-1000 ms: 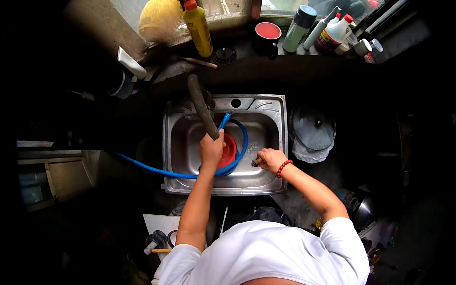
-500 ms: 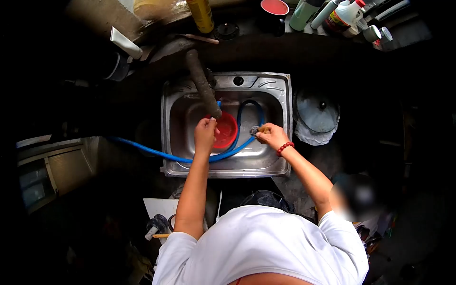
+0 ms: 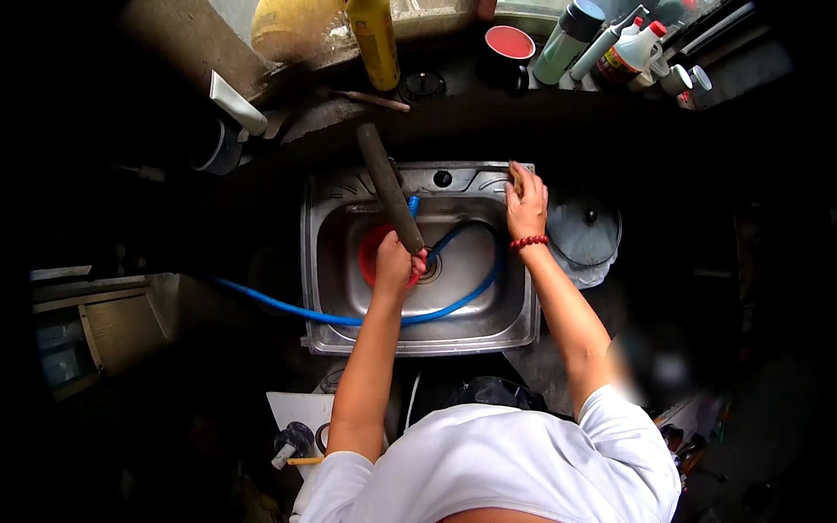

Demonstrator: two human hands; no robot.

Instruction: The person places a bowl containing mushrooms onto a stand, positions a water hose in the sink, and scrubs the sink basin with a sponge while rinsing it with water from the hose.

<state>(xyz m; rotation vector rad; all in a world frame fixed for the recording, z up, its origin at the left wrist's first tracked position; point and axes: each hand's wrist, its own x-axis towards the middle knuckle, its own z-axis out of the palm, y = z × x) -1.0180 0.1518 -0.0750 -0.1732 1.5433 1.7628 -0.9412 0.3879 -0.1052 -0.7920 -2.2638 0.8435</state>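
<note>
Fingers [image 3: 538, 186] of the right hand [image 3: 527, 212] pinch a small brownish item [image 3: 518, 181] at the far right corner of the sink [image 3: 471, 339]; its visible length runs roughly along them, toward the far edge. The left hand [image 3: 395, 264], well apart, is curled by the lower end of the grey spout [image 3: 389, 187]; its grip cannot be told. A red bowl [image 3: 367, 259] and blue hose [image 3: 455, 308] lie in the basin.
</note>
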